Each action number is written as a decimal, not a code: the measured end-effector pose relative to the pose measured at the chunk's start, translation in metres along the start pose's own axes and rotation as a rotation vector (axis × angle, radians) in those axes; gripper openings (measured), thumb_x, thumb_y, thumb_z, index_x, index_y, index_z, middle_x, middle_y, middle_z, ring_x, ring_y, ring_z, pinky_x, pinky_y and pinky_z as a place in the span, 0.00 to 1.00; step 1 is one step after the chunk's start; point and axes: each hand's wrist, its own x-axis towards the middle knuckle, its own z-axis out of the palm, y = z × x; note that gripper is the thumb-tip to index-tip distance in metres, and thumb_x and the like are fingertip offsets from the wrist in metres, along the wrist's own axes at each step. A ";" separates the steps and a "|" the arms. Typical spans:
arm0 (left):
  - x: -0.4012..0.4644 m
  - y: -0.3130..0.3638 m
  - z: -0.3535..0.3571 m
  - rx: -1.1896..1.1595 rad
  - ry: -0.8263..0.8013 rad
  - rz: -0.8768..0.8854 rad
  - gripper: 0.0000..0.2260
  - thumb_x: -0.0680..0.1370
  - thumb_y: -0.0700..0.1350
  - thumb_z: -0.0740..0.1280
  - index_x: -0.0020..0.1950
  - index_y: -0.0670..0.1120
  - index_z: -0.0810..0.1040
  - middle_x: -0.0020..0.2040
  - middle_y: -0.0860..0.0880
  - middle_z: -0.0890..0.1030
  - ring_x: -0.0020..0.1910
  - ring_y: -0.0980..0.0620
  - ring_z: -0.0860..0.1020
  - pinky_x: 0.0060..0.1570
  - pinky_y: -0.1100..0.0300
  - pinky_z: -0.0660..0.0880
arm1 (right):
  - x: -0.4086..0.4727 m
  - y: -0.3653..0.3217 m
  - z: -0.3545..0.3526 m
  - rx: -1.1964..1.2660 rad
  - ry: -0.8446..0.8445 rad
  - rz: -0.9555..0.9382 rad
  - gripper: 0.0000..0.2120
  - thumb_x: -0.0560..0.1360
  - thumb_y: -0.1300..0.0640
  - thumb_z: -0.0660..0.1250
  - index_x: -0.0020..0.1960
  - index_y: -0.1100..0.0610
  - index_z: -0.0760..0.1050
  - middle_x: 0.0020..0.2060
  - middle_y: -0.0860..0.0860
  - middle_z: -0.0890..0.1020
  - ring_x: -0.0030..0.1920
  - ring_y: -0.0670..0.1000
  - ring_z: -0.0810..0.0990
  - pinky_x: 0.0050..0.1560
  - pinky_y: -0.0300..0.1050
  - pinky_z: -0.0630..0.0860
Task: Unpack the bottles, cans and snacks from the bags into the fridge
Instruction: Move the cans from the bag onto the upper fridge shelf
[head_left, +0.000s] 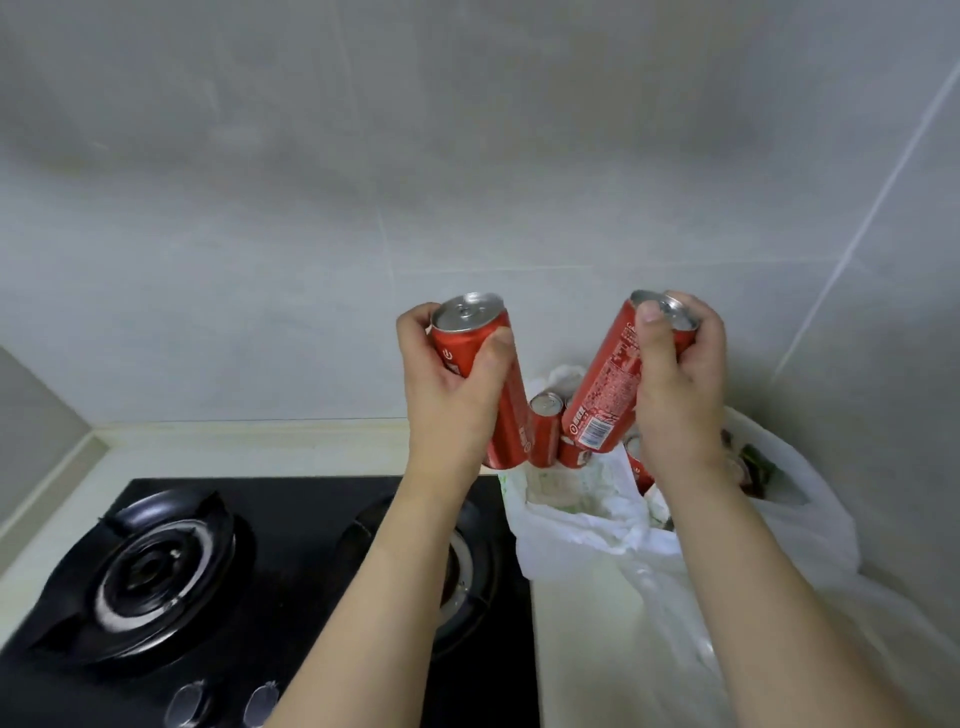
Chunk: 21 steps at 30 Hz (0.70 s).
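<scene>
My left hand (451, 384) grips a tall red can (470, 338) around its upper body, lifted above the counter. My right hand (675, 374) grips the top end of red cans (613, 384); two silver lids show under my fingers, so it holds two cans together, tilted. Below them a white plastic bag (587, 519) lies open on the counter with more red cans (545, 431) standing inside. No fridge is in view.
A black two-burner gas stove (156, 571) fills the counter's left side, its knobs (223, 701) at the front. A second thin plastic bag (800, 499) with dark items sits at the right corner. Grey tiled walls (363, 182) close in behind and right.
</scene>
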 end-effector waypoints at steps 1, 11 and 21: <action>-0.004 0.006 -0.003 0.011 0.008 -0.002 0.20 0.71 0.50 0.71 0.59 0.51 0.67 0.50 0.51 0.78 0.44 0.58 0.80 0.44 0.61 0.78 | -0.006 -0.005 0.004 0.013 0.016 -0.001 0.08 0.77 0.45 0.66 0.53 0.43 0.70 0.49 0.46 0.78 0.47 0.44 0.80 0.45 0.39 0.77; -0.036 0.044 -0.027 0.142 0.166 -0.016 0.23 0.70 0.52 0.77 0.61 0.55 0.72 0.49 0.58 0.80 0.44 0.60 0.81 0.42 0.65 0.79 | -0.037 -0.038 0.027 0.049 0.086 0.005 0.08 0.69 0.38 0.69 0.43 0.40 0.75 0.43 0.50 0.81 0.44 0.56 0.82 0.47 0.55 0.82; -0.059 0.069 -0.039 0.301 0.288 0.038 0.14 0.72 0.49 0.75 0.54 0.51 0.76 0.44 0.55 0.81 0.41 0.59 0.81 0.40 0.67 0.77 | -0.050 -0.050 0.041 0.045 -0.142 0.025 0.09 0.67 0.36 0.68 0.41 0.39 0.76 0.43 0.49 0.82 0.46 0.54 0.82 0.50 0.59 0.80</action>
